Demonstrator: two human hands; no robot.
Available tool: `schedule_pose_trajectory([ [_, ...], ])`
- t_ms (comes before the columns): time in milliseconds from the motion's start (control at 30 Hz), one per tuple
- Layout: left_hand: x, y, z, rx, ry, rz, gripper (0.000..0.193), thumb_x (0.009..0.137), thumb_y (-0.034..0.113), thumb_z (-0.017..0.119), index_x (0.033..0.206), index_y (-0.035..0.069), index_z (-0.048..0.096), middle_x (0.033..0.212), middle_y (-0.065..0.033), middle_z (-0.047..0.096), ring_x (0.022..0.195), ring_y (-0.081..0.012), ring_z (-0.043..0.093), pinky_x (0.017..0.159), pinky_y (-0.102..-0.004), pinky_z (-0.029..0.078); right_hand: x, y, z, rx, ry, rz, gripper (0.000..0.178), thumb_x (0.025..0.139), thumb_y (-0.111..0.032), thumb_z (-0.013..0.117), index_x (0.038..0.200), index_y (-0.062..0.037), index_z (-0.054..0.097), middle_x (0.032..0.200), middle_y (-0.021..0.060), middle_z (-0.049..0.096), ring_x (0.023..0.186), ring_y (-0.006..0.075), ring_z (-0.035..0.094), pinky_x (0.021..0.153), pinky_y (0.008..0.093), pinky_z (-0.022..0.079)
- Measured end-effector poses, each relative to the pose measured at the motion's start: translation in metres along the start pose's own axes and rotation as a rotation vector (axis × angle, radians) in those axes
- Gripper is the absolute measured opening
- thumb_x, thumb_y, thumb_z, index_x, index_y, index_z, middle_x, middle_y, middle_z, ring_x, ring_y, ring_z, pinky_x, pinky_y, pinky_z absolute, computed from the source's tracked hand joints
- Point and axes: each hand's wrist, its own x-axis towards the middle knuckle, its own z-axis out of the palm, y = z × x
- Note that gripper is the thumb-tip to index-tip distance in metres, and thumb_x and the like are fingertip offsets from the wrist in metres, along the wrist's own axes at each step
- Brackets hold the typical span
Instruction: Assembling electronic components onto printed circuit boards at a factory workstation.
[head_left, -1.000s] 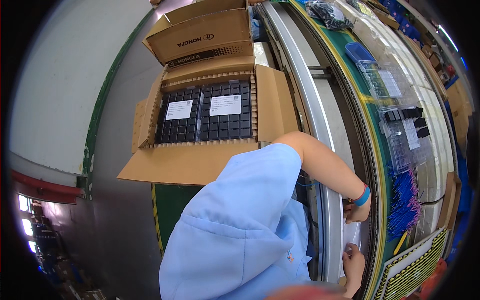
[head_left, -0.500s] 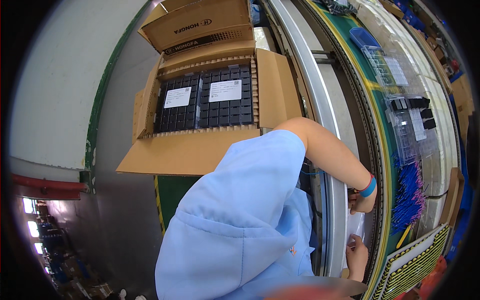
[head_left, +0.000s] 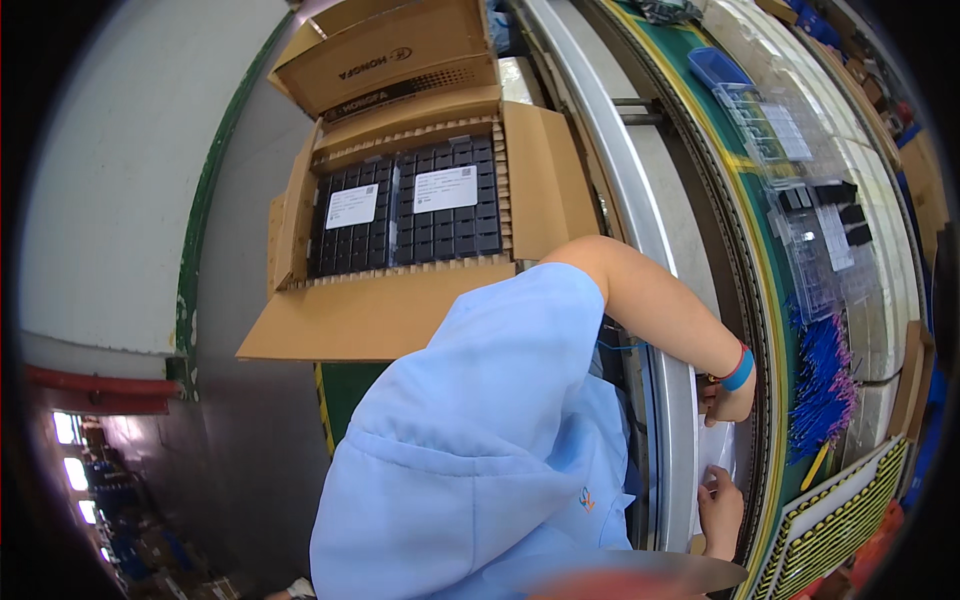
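Observation:
My left arm, in a light blue sleeve and with a teal and red wristband, reaches across a metal rail to the conveyor. There my left hand (head_left: 733,402) has its fingers curled at the upper end of a shiny white sheet (head_left: 713,445); whether it is paper or plastic film is unclear. At the sheet's lower end is my right hand (head_left: 721,508), its thumb and bent fingers closed on the edge. Part of the sheet is hidden by the rail and by my hands.
An open cardboard box (head_left: 375,315) on the left holds black compartment trays (head_left: 455,215) with white labels. Beyond the conveyor lie clear plastic trays (head_left: 808,255), a bundle of blue and pink wires (head_left: 822,385), a yellow tool (head_left: 815,466) and a blue bin (head_left: 718,68). The metal rail (head_left: 672,430) runs beside me.
The view has shifted slightly. Both hands stay at the white sheet in almost the same pose, and slightly more of the sheet shows between them.

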Motion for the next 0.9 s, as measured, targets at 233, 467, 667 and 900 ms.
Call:
schedule_pose_trajectory([
  [233,-0.039,0.011,-0.001,0.080,0.298,0.114,0.030,0.077,0.027,0.065,0.094,0.003,0.069,0.088,-0.0182,0.068,0.086,-0.0349,0.065,0.078,-0.0463,0.049,0.016,0.006,0.006,-0.013,0.053,-0.104,0.038,0.071,-0.016,0.073,0.106,-0.0067,0.062,0.091,0.0162,0.067,0.083,0.0336,0.065,0.072,0.0445,0.050],
  [467,-0.171,0.079,-0.025,-0.068,0.563,0.177,0.021,0.087,0.025,0.059,0.088,0.004,0.060,0.086,-0.0146,0.059,0.083,-0.0334,0.060,0.072,-0.0439,0.047,-0.002,0.003,0.015,-0.135,0.218,-0.202,0.023,0.075,-0.019,0.070,0.089,-0.0067,0.058,0.081,0.0128,0.063,0.077,0.0325,0.063,0.063,0.0428,0.050],
  [667,-0.322,0.046,0.023,-0.014,1.120,-0.850,0.013,0.087,0.010,0.059,0.088,-0.001,0.054,0.073,-0.0151,0.050,0.068,-0.0275,0.052,0.066,-0.0336,0.045,-0.005,0.007,-0.032,0.021,0.345,-0.255,0.021,0.078,-0.019,0.068,0.096,-0.0092,0.062,0.086,0.0100,0.064,0.076,0.0295,0.064,0.063,0.0394,0.051],
  [900,-0.466,-0.025,0.246,0.099,0.748,-1.785,0.027,0.085,0.027,0.058,0.094,0.003,0.064,0.095,-0.0251,0.064,0.090,-0.0422,0.061,0.077,-0.0497,0.049,0.014,0.042,-0.093,-0.142,0.820,-0.113,0.016,0.084,-0.009,0.054,0.100,-0.0079,0.059,0.092,0.0129,0.065,0.081,0.0326,0.064,0.065,0.0435,0.050],
])
